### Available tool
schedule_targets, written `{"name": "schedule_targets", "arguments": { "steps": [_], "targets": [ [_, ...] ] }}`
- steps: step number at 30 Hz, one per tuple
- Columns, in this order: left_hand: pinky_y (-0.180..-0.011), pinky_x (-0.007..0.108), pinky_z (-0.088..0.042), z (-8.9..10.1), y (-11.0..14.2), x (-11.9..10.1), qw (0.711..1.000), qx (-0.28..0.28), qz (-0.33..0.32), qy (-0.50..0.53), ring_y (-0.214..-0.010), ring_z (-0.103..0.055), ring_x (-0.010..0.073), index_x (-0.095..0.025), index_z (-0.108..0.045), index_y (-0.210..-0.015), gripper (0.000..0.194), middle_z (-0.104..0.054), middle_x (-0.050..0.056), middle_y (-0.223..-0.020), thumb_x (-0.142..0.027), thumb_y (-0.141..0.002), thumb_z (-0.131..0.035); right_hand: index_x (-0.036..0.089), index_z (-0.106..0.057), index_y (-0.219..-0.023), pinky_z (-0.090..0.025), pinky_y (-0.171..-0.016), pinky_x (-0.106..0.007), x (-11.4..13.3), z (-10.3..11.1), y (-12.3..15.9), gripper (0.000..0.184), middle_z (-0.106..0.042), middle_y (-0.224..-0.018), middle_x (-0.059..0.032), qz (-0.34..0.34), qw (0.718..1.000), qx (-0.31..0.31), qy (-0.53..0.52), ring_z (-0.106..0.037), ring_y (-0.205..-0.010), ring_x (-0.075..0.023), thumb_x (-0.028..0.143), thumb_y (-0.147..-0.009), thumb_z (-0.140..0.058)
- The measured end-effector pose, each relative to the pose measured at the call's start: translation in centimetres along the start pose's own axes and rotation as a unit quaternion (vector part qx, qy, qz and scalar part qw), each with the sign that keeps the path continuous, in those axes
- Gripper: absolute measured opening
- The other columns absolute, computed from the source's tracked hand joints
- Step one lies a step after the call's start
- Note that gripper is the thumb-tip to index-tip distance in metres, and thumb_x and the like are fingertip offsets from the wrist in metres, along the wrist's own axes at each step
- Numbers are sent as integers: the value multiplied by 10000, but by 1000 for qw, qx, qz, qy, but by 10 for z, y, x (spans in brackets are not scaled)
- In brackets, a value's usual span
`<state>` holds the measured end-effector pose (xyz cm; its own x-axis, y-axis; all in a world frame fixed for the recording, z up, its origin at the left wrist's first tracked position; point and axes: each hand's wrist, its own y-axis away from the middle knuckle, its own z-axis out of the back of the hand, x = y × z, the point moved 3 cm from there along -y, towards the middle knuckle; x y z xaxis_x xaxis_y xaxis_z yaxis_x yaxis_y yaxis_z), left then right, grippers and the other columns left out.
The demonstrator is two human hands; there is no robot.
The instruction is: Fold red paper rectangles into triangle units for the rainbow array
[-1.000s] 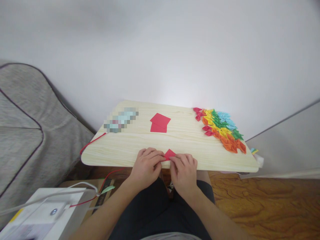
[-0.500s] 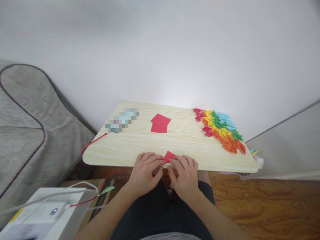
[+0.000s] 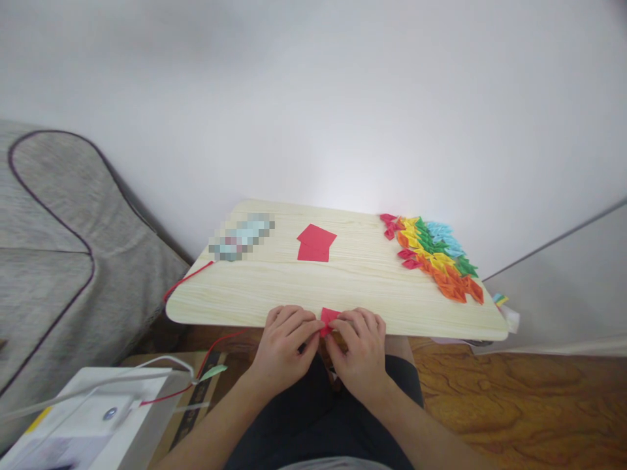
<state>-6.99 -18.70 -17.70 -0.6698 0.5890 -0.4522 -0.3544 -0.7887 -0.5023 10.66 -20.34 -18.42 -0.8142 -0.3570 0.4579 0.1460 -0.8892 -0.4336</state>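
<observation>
A small piece of folded red paper (image 3: 330,314) lies at the near edge of the wooden table, pinched from both sides. My left hand (image 3: 288,344) is closed on its left side between thumb and forefinger. On the right side, the fingertips of my right hand (image 3: 360,343) grip it too, with the thumb below. Fingers cover parts of the paper, so its folds are only partly visible. Farther back on the table lie overlapping red paper squares (image 3: 316,243).
Rows of folded paper pieces (image 3: 435,254) in red, orange, yellow, green and blue cover the table's (image 3: 255,287) right end. A pixelated object (image 3: 242,236) with a red cord (image 3: 189,279) lies at the left. A white box (image 3: 102,418) stands lower left, beside a grey sofa (image 3: 122,215).
The folded red paper has turned and shifted toward the table's near edge, and less of it shows. Both hands have come slightly closer to my body, keeping hold of it.
</observation>
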Motion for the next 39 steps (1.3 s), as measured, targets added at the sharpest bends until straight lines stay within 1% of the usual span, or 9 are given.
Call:
{"name": "schedule_targets", "arguments": {
  "steps": [5,8,10,14,19,24,28,34,39],
  "targets": [
    [-965,433,-452,5,-7,-4,999,-24,-8,29,-1017,-631,228,-297,-730,-1055,210,-753,22,-1018,-157,-913,-666,274,-736,-969,-351,-976,-473,-2,3,-9,88,-735,-1003,-44,-18,995,6,-100,-577,-1036,-271,237,-930,-666],
    [-983,436,-474,6,-16,-4,995,-57,28,71,-1061,-634,237,-283,-693,-1141,242,-739,47,-1093,-183,-923,-661,252,-749,-881,-392,-952,-448,-12,6,-21,41,-744,-921,-47,-117,962,-3,-247,-602,-971,-262,249,-869,-710],
    [-1025,460,-474,4,-23,-2,989,-65,80,104,-1128,-629,253,-275,-645,-1240,311,-722,69,-1174,-217,-935,-650,232,-735,-868,-453,-886,-417,-19,6,-31,61,-746,-889,-52,-167,942,-18,-289,-629,-906,-248,279,-865,-696],
    [-1006,427,-511,-8,-37,1,964,-27,170,202,-1095,-681,232,-266,-566,-1348,402,-743,56,-1126,-283,-953,-634,212,-677,-865,-525,-688,-331,-30,4,-47,116,-762,-798,-33,-225,905,-2,-361,-675,-717,-202,327,-865,-664],
    [-888,344,-535,-17,-48,2,954,13,190,230,-910,-709,181,-258,-571,-1308,355,-736,-1,-922,-231,-955,-575,208,-662,-797,-523,-646,-306,-40,9,-55,167,-758,-756,-30,-252,883,24,-395,-680,-678,-195,369,-818,-703],
    [-737,313,-501,-21,-55,9,966,44,172,188,-782,-672,172,-269,-609,-1312,386,-731,-11,-870,-217,-930,-588,206,-686,-958,-466,-603,-285,-55,15,-59,192,-715,-682,9,-260,893,38,-365,-626,-612,-172,306,-796,-711],
    [-881,395,-463,-20,-57,7,980,51,147,128,-929,-654,221,-310,-646,-1273,439,-743,-12,-946,-244,-846,-722,213,-666,-872,-439,-565,-279,-64,14,-64,116,-717,-665,5,-260,907,55,-328,-635,-597,-178,264,-772,-695],
    [-945,467,-374,-18,-54,4,992,50,103,45,-1075,-596,264,-288,-743,-980,132,-737,16,-1099,-220,-872,-706,222,-689,-785,-469,-588,-295,-68,12,-67,49,-732,-701,-7,-242,934,86,-248,-665,-627,-190,267,-793,-670],
    [-908,454,-374,-20,-51,7,995,61,83,10,-1041,-595,257,-274,-759,-887,68,-733,25,-1054,-225,-876,-714,258,-752,-809,-487,-726,-345,-58,20,-60,56,-710,-835,-28,-196,964,87,-156,-659,-796,-223,252,-825,-699]
  ]
}}
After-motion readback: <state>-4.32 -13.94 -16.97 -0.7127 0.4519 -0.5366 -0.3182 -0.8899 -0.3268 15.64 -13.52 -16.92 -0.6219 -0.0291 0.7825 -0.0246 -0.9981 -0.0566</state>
